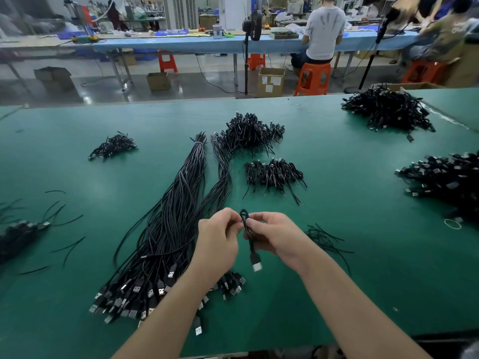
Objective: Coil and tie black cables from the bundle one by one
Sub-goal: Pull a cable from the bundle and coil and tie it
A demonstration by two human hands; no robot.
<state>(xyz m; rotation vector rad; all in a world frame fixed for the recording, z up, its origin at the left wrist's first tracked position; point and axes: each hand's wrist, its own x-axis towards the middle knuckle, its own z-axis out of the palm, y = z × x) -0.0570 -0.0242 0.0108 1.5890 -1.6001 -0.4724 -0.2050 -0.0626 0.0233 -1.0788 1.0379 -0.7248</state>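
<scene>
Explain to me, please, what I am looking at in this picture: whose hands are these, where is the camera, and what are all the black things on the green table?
There is no machine here. One camera sits on a person's head and looks forward and down, so you see that person's own two arms. The left hand and the right hand together pinch one coiled black cable; its USB plug hangs below them. On the green table lies a long bundle of straight cables, plugs toward the person. Farther away lie piles of finished coils. Loose short black ties lie to the right. Behind the table, other workers sit at a blue bench.
</scene>
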